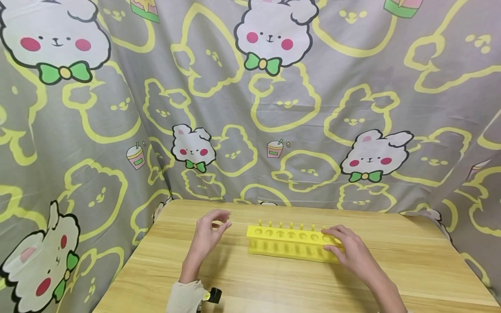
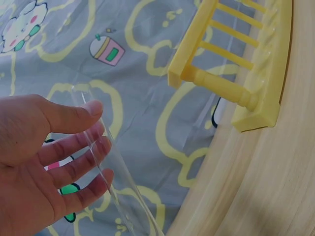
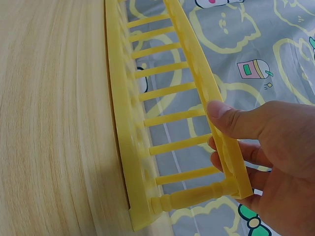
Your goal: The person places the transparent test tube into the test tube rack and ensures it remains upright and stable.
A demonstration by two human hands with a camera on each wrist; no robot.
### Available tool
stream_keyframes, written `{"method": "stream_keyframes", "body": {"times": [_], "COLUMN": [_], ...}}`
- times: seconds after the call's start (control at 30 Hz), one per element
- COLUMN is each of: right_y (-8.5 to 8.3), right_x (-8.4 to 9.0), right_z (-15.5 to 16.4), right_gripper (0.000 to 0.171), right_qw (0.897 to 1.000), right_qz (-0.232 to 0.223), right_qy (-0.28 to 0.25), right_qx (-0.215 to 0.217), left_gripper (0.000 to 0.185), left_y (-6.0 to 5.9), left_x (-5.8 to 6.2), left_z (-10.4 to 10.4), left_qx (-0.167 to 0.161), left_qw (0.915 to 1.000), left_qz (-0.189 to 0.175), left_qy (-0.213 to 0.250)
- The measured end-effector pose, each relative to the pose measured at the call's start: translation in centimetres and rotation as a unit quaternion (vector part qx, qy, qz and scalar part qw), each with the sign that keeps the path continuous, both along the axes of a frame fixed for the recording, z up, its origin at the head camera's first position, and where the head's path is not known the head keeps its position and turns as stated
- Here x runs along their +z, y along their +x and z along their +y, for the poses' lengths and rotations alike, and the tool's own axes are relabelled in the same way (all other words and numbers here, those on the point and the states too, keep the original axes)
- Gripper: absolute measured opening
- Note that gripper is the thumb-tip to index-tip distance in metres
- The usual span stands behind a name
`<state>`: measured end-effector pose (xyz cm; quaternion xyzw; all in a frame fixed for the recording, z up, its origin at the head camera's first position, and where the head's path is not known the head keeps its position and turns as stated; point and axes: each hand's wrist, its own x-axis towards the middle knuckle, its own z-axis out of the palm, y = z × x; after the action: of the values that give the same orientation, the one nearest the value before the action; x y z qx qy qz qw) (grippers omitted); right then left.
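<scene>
A yellow test-tube rack (image 1: 291, 241) with a row of holes and pegs stands across the middle of the wooden table (image 1: 250, 287). My right hand (image 1: 339, 244) grips its right end, thumb (image 3: 231, 118) on the top plate of the rack (image 3: 147, 123) and fingers (image 3: 246, 153) under it. My left hand (image 1: 216, 224) hovers just left of the rack, apart from it. In the left wrist view my left hand (image 2: 96, 142) pinches a clear glass tube (image 2: 110, 172) between thumb and fingers, with the rack (image 2: 236, 64) to the upper right. The tube is hardly visible in the head view.
A grey cloth with yellow outlines and white bunnies (image 1: 274, 108) hangs behind and around the table. The table's left edge (image 1: 129, 265) and right edge (image 1: 465, 265) are near. A small black device (image 1: 213, 295) sits at my left wrist.
</scene>
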<state>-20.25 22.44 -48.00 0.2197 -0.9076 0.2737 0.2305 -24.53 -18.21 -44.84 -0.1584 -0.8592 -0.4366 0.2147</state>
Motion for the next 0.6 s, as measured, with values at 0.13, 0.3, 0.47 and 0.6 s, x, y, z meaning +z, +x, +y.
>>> {"method": "stream_keyframes", "body": {"times": [0.13,0.3,0.47,0.6], "right_y": [-0.01,0.03,0.04,0.00], "right_x": [0.06,0.08,0.03,0.01], "right_z": [-0.02,-0.04,-0.04,-0.09], "right_gripper": [0.044,0.044,0.044,0.045], "right_qw": [1.000,1.000,1.000,1.000], "right_qz": [-0.003,-0.002,0.007,0.009], "right_qy": [0.000,0.000,0.002,0.001], "right_qx": [-0.002,-0.002,-0.001,0.000], "left_gripper": [0.027,0.026,0.025,0.025], "left_y": [-0.06,-0.12,-0.06,0.09], "left_x": [0.02,0.02,0.16,0.42], "left_z": [0.00,-0.09,-0.23,-0.33], "left_qx": [-0.001,-0.003,-0.003,-0.006], "left_qw": [0.9999,0.9997,0.9993,0.9988], "left_qz": [-0.002,-0.003,-0.003,-0.005], "left_qy": [0.010,0.025,0.038,0.047]}}
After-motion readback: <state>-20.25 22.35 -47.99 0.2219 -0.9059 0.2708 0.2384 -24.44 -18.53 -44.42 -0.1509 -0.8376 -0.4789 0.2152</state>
